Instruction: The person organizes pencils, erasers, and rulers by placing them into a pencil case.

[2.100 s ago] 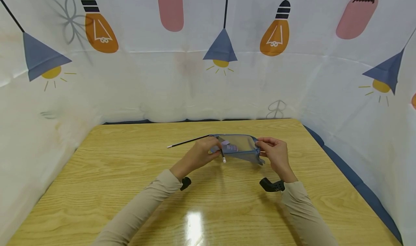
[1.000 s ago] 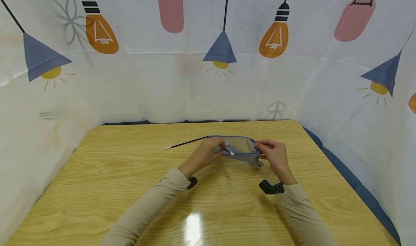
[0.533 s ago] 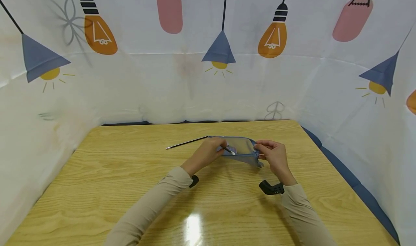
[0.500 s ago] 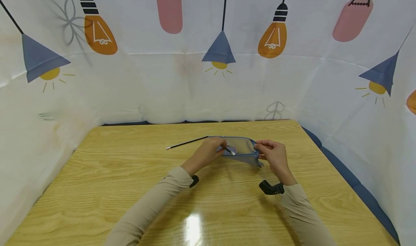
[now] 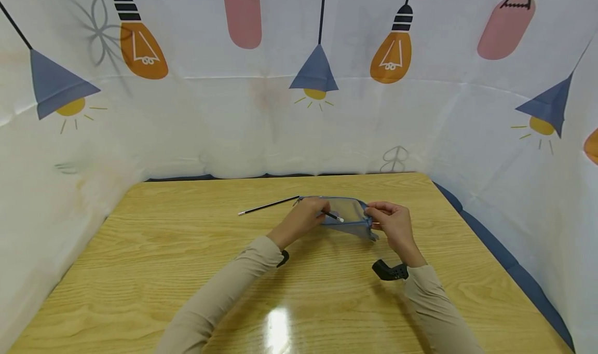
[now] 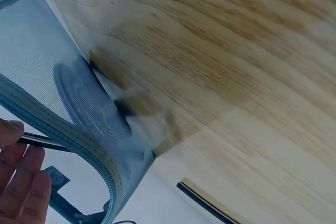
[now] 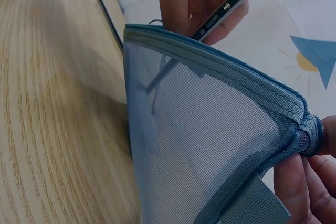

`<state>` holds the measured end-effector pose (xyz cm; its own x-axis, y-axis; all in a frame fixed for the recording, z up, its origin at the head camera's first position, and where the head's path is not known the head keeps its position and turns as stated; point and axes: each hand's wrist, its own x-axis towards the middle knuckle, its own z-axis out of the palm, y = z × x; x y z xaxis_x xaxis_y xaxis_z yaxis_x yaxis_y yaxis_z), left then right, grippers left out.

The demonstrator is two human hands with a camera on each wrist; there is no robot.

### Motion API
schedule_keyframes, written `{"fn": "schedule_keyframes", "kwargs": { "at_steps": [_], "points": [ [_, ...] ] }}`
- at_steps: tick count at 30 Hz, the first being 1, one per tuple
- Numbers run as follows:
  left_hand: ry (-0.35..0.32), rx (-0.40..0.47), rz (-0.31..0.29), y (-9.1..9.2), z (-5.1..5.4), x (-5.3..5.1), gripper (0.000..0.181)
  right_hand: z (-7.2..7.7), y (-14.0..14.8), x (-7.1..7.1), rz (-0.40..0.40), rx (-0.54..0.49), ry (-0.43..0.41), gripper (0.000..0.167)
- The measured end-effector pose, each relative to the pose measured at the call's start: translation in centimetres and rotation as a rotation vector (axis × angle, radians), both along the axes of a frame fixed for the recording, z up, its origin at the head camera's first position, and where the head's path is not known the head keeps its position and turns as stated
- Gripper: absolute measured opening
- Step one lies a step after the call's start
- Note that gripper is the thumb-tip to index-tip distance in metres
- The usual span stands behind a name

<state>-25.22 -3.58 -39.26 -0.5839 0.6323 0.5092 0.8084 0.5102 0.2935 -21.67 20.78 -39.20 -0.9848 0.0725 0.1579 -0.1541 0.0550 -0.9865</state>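
Note:
A blue mesh zipper pouch (image 5: 350, 230) stands on the table with its mouth open. At its right end, my right hand (image 5: 392, 224) pinches the corner by the zipper, as the right wrist view also shows. My left hand (image 5: 306, 216) holds a black pencil (image 7: 220, 14) over the pouch's mouth, eraser end up and to the right. Part of that pencil is inside, seen dimly through the mesh (image 7: 199, 114). A rounded purplish thing (image 6: 79, 100) lies in the pouch; its kind is unclear. Another black pencil (image 5: 268, 205) lies on the table left of the pouch.
The wooden table (image 5: 163, 271) ends at a white curtain (image 5: 210, 125) printed with lamps, behind and at both sides. Black wrist cameras (image 5: 390, 270) sit on both wrists.
My left hand has shifted right along the pouch. The pencil's eraser end has swung from pointing down in front of the pouch to pointing right over its mouth. My right hand has kept its grip.

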Motion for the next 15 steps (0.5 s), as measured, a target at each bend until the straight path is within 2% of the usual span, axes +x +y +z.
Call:
{"fn": "schedule_keyframes", "kwargs": {
  "at_steps": [15],
  "points": [
    [-0.014, -0.064, 0.048, 1.3, 0.1, 0.1, 0.011, 0.0, 0.0, 0.0, 0.000, 0.008, -0.006, 0.027]
  ]
}}
